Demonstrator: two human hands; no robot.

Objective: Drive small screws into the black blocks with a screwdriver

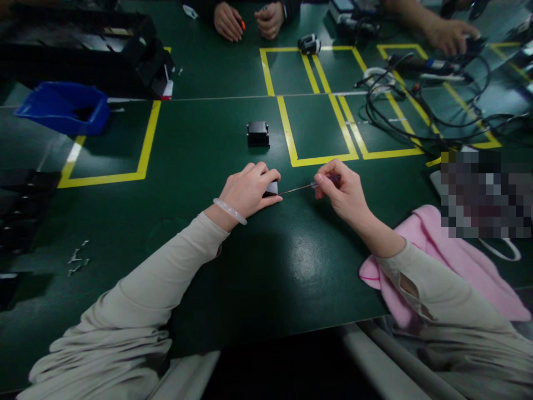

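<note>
My left hand (252, 190) is closed around a small black box-shaped part (271, 189) on the green table, and most of that part is hidden by my fingers. In my right hand (339, 189) is a screwdriver (314, 185), gripped by its handle. Its thin shaft points left, and the tip reaches the near right edge of the black part; whether it sits in a screw cannot be made out. A similar black part (259, 134) with small bright screws on its sides lies just beyond my left hand.
Small loose metal pieces (77, 258) lie at the left. A blue bin (64, 108) and black racks (141, 53) stand behind them. Cables (375, 111) coil at the far right, near a pink cloth (433, 239). Co-workers' hands (250, 22) rest across the table (200, 128).
</note>
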